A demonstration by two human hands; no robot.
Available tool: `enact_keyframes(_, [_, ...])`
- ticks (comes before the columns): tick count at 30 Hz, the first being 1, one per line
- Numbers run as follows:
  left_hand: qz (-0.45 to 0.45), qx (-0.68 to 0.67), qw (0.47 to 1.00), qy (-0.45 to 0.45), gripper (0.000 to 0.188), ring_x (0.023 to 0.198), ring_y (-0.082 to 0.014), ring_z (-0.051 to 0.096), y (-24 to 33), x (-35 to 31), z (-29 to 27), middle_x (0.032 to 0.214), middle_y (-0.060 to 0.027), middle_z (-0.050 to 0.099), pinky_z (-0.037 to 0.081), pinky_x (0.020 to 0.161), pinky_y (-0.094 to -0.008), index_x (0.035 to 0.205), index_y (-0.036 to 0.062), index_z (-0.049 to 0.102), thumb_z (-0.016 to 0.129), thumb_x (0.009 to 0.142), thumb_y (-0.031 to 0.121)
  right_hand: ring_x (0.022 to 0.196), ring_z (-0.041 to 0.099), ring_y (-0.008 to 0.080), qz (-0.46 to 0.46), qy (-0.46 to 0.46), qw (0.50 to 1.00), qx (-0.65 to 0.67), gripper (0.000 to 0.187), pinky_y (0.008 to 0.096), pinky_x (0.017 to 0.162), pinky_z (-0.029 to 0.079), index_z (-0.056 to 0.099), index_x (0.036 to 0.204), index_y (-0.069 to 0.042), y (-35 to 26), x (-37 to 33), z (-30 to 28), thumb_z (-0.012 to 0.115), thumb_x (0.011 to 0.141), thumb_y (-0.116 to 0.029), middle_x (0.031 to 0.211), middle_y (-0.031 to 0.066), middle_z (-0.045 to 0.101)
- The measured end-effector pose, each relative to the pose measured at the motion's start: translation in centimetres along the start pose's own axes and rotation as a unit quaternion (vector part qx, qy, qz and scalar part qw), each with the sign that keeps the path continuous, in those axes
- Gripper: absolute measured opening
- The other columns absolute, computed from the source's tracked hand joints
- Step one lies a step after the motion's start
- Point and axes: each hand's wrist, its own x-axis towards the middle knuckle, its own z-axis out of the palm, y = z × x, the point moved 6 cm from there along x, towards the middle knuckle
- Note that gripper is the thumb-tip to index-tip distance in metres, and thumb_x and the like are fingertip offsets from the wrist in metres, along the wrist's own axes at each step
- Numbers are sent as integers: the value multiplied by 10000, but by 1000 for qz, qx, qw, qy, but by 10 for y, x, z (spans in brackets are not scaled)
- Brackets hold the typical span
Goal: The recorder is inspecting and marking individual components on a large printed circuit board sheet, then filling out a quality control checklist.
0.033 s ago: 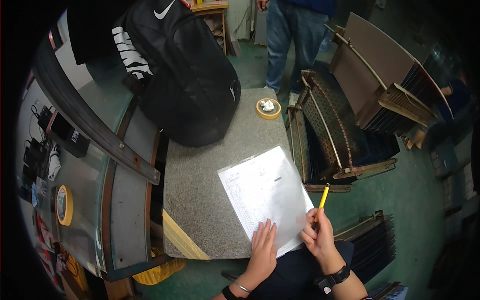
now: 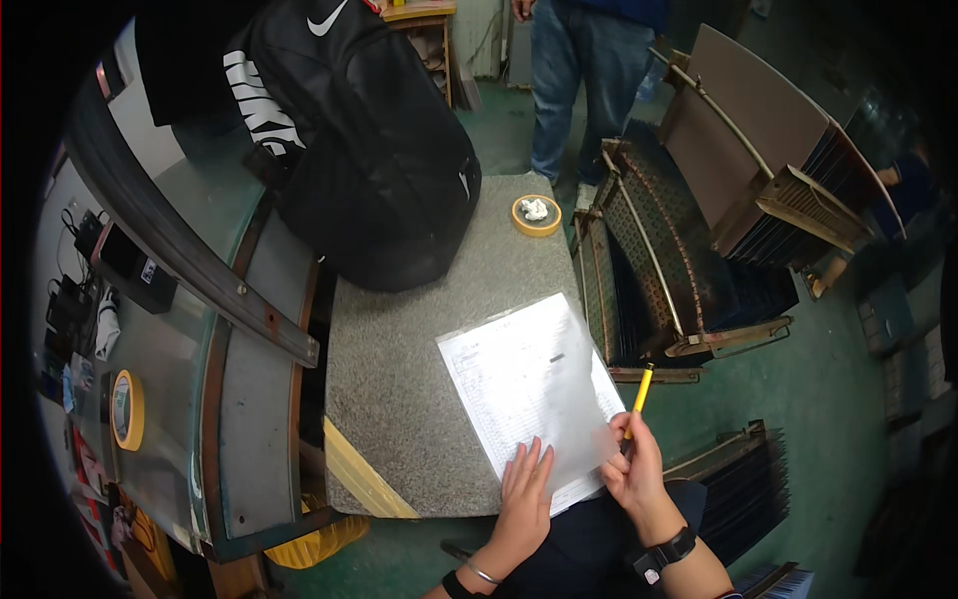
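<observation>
My left hand lies with its fingers flat on the lower left part of a white printed form that seems to be in a clear cover. A yellow pen with a dark end points upward from my closed right hand. The same hand's thumb and fingers are at the right edge of a translucent sheet, which bends up there. Beneath its edge, another white page shows. Whether the fingertips pinch the sheet is hard to see.
Beyond the papers on the grey table, a black backpack stands at the far left, and a tape roll holds crumpled white material. Metal racks of panels stand to the right. A person in jeans stands past the far edge.
My right hand has shifted slightly left with the pen. The translucent sheet's right edge has bent further left, and more of the white page beneath shows. My left hand stays in place.
</observation>
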Motion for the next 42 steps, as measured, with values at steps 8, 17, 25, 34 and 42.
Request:
enact_keyframes(8, [37,-102,993,43,584,1298,-401,263,1,-5,-18,1401,-190,311,183,1059,-495,1300,77,444,426,738,-79,845,524,136,-124,63,905,-403,325,253,785,424,536,1021,2,39,40,16,359,966,-265,960,97,579])
enact_keyframes(17, [-22,-245,959,137,430,1268,-324,345,-26,-32,-30,1349,-213,377,221,1056,-410,1274,-62,416,380,861,51,786,517,64,-87,1,909,-408,108,197,674,431,577,961,-19,55,56,8,540,871,-65,865,20,572])
enact_keyframes(25, [-70,-292,945,130,434,1242,-286,370,-53,-38,-37,1308,-193,414,257,1040,-378,1276,-80,385,356,942,195,767,542,65,-65,-37,871,-486,126,207,675,454,504,913,-31,59,64,6,570,807,-24,821,24,561])
enact_keyframes(34, [24,-93,995,12,568,1273,-384,332,-5,-11,-28,1368,-178,378,195,1054,-501,1295,70,451,427,750,-89,675,552,137,-225,-37,749,-622,127,263,614,462,557,922,-41,51,59,-4,580,806,-84,797,53,574])
enact_keyframes(42, [32,-147,989,9,522,1283,-373,322,-12,-16,-37,1369,-200,365,186,1063,-490,1286,41,452,415,774,-46,726,605,163,-169,-31,770,-614,265,273,644,475,569,1012,-7,46,61,33,620,765,-90,853,102,630])
